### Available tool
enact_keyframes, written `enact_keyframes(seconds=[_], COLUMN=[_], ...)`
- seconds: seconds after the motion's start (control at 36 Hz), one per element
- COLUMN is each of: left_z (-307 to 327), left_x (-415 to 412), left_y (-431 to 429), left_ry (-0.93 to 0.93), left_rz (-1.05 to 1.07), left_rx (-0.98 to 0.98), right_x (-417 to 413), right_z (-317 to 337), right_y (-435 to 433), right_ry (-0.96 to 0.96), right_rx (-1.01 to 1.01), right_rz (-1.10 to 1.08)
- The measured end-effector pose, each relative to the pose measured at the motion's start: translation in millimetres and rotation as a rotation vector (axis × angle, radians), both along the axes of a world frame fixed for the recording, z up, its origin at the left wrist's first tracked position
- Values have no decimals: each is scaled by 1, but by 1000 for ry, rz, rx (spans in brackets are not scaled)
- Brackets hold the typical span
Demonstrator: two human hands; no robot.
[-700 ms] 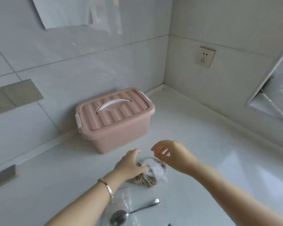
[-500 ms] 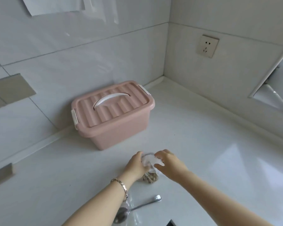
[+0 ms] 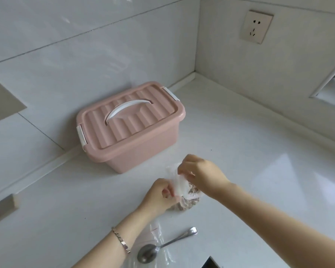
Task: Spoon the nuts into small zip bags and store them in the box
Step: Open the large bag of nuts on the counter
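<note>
On a white counter [image 3: 259, 171], the left hand [image 3: 160, 195] and right hand [image 3: 202, 174] each pinch the crumpled top of a clear bag [image 3: 179, 183] of nuts [image 3: 189, 205]. The spoon [image 3: 162, 248] lies unused on flat zip bags [image 3: 156, 230] nearby. The pink box [image 3: 143, 151] sits behind, lid [image 3: 135, 122] on. It seems spooning has not begun; bagging and storing remain

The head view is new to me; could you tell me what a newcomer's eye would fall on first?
The pink box, lid shut, stands out at the back of the white counter against the tiled wall. In front of it the left hand and right hand both pinch the bunched top of a clear bag of nuts. A metal spoon lies nearer, on clear bags.
</note>
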State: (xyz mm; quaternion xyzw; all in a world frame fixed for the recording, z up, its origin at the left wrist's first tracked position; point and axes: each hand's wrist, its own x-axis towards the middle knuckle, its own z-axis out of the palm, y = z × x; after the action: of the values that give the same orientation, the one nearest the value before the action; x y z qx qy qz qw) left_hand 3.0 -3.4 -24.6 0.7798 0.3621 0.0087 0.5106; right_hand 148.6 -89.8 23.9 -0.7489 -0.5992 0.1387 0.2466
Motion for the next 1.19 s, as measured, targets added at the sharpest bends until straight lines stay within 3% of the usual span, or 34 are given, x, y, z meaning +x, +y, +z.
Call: enact_keyframes(seconds=[0.14,0.22,0.36,0.44,0.53,0.64,0.78,1.0,1.11,1.19], left_z=[18,27,36,46,59,69,80,93,89,87], left_x=[3,10,13,14,12,2,-16,-23,-31,-34], left_y=[-4,-5,-9,-14,-23,-23,-15,-9,-7,-8], left_ry=[-172,-234,-248,-292,-274,-242,-263,-269,-173,-115], left_rz=[266,415,584,576,467,381,376,479,354,260], left_rx=[-248,-388,-370,-423,-358,-255,-176,-289,123,362], right_x=[-1,1,-13,-27,-38,-37,-12,-2,-17,-25], right_z=[0,-8,-9,-11,-23,-23,8,28,42,41], right_y=[10,7,-18,-28,-28,-25,-26,-28,-34,-34], right_ry=[137,258,309,568,572,521,611,621,722,591], right_rx=[200,235,322,142,-43,42,173,207,202,112], right_rz=[2,-132,-497,-498,-414,-501,-498,-628,-548,-510])
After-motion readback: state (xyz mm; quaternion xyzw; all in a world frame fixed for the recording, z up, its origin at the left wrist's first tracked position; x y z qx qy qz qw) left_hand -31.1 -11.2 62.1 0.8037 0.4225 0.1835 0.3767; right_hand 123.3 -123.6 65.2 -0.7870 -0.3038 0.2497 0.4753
